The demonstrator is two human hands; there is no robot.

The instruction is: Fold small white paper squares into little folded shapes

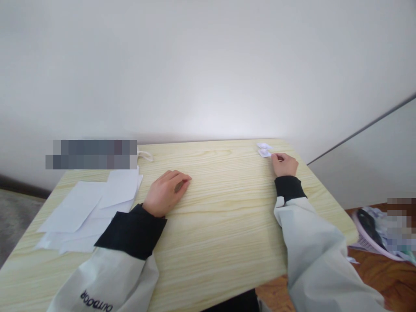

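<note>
On the pale wooden table, my left hand (169,190) rests with its fingers curled and the thumb tip close to the index finger. Nothing shows between them. Far across at the right, my right hand (285,165) is closed in a pinch, its fingertips at the edge of a small piece of folded white paper (264,153). Just behind that lies a second small folded paper (264,145). To the left of my left hand, loose white paper sheets (73,208) overlap in a spread pile.
The table (224,234) stands against a white wall (208,69). A blurred-out item (94,154) lies at the back left, with a white cord loop (146,155) beside it. On the wooden floor at right stands a pink basket (370,245) with crumpled things in it.
</note>
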